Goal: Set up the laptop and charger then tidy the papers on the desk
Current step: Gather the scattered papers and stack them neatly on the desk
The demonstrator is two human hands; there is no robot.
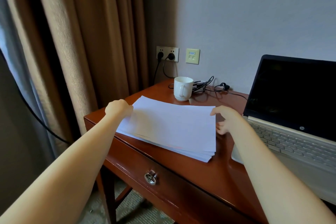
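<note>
1. The papers [172,125] lie in a stack on the worktop [209,174], just left of the open laptop [291,114].
2. Your left hand [119,109] is at the stack's left edge. Its fingers are hidden, so you cannot tell its grip.
3. Your right hand [225,120] holds the right edge in a narrow grip, thumb on top.
4. The white mug [182,88] stands behind the papers, with the charger [200,85] just beside it.

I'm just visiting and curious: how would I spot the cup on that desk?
Start at the reddish wooden desk against the pale wall. Near its back edge, below the wall sockets, a white mug stands behind the paper stack, beside tangled black cables. It alone is upright and rounded, its handle facing us.
</note>
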